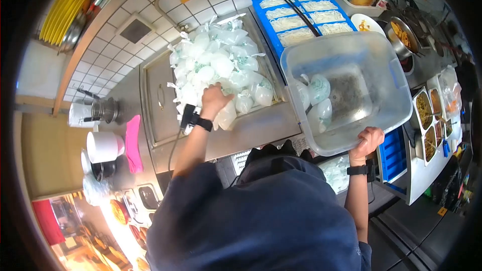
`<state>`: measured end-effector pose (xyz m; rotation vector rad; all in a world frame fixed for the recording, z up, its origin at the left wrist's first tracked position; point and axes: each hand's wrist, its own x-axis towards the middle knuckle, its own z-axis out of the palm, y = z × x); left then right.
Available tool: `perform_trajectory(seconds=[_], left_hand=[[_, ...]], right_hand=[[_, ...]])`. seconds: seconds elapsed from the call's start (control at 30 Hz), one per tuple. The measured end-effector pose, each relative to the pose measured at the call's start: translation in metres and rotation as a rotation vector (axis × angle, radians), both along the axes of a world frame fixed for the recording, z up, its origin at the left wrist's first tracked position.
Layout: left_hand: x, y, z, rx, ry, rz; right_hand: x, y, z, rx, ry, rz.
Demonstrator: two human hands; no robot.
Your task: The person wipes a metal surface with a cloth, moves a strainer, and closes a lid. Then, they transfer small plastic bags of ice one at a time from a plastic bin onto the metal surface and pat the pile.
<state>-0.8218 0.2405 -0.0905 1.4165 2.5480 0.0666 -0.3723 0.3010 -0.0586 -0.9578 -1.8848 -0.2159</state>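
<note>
Fingers of the left hand (215,99) were curled down onto the heap of small knotted clear plastic bags of white filling (221,65), closing on one bag at the near edge of the pile, though whether it was truly gripped I cannot tell. The heap lay on the stainless steel bench (261,130), beside the blue plastic tray of white noodle portions (301,12). The right hand (367,142) had its fingers wrapped tight over the near rim of the large translucent plastic tub (346,85), tilting it toward the pile; a few bags (317,101) already sat inside, against its left wall. To do this well, I judged, the tub's mouth should stay low and close to the heap, and each bag be taken by its knot so nothing bursts.
</note>
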Motion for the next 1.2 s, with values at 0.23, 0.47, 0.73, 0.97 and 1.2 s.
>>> perform_trajectory(seconds=[0.23,0.47,0.73,0.97,1.2], left_hand=[[0.013,0.023,-0.065,0.225,0.043,-0.024],[-0.013,0.026,-0.082,0.169,0.037,-0.038],[0.026,0.039,0.0,0.042,0.202,0.005],[0.124,0.117,0.126,0.81,-0.468,-0.514],[0.228,0.207,0.009,-0.23,0.109,-1.38]], right_hand=[[-0.001,-0.003,0.005,-0.017,-0.018,-0.012],[0.002,-0.001,-0.003,-0.037,-0.01,-0.004],[0.009,-0.003,-0.008,-0.049,-0.013,0.008],[0.006,-0.002,-0.005,0.009,0.052,0.014],[0.008,0.001,-0.015,0.075,0.14,0.088]])
